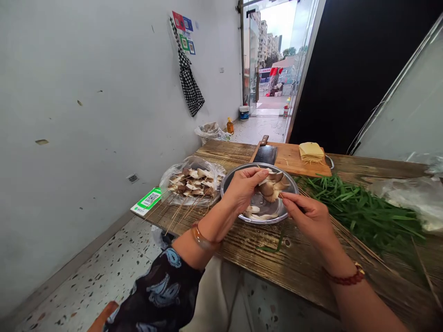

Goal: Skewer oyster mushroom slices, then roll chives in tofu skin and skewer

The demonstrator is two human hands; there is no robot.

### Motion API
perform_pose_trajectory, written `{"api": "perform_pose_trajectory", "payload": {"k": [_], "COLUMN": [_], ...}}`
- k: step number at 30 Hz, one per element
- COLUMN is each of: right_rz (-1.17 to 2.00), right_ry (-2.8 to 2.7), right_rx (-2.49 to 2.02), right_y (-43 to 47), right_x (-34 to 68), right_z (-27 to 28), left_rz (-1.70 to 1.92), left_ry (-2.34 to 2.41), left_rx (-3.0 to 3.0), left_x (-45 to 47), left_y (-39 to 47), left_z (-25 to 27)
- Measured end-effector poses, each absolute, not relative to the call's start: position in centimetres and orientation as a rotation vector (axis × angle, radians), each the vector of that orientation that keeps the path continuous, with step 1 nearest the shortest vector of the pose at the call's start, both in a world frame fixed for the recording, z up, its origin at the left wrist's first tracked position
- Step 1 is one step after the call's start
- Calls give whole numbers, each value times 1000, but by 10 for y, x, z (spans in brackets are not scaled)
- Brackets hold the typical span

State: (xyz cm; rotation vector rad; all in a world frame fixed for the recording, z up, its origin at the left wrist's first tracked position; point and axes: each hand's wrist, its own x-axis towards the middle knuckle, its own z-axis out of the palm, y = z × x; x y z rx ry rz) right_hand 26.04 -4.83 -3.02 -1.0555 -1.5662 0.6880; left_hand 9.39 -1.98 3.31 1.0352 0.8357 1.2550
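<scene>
Over a metal bowl (256, 222), my left hand (243, 186) is closed on oyster mushroom pieces (271, 188), brown on one side and pale on the other. My right hand (309, 215) pinches a thin bamboo skewer (281, 196) whose visible bit meets the lower edge of those pieces. How far it runs through them is hidden. Loose mushroom pieces (260, 215) lie in the bowl below. To the left, several mushroom skewers (195, 181) rest on a clear plastic bag (167, 175), their sticks pointing toward me.
Behind the bowl, a cleaver (266, 154) and stacked yellowish sheets (311, 151) lie on a cutting board (289, 161). Cut green leaves (363, 210) spread to the right, with bare skewers (353, 240) beside them. A green QR-code card (147, 201) sits at the wooden table's (249, 249) left corner.
</scene>
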Motion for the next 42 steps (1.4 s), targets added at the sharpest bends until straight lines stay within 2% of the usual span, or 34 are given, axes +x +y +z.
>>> {"api": "perform_pose_trajectory", "payload": {"k": [6,10,13,18,22,28,36,39,42], "right_rz": [595,630,709,778,784,762,802,795,812], "right_ry": [-1569,-1459,-1237,-1096,-1096,-1132,-1118,-1111,-1118], "right_rx": [-1066,-1147,-1234,-1321,-1341,-1351,-1330,-1311,-1287], "right_y": [-48,-48,-48,-49,-50,-49,-46,-45,-43], "right_x": [261,263,264,262,262,264,263,263,264], "right_z": [-29,-30,-27,-23,-25,-26,-27,-28,-31], "left_rz": [1211,1067,785,40,-167,7,789,816,692], "left_ry": [864,888,1022,1083,901,922,1197,1238,1283], "left_rx": [1111,1380,1788,2380,2447,2368,1929,1982,2207], "left_x": [96,79,58,31,25,26,23,30,39], "left_y": [-18,-7,2,5,4,11,20,19,17], "left_z": [31,34,39,43,35,22,27,25,19]}}
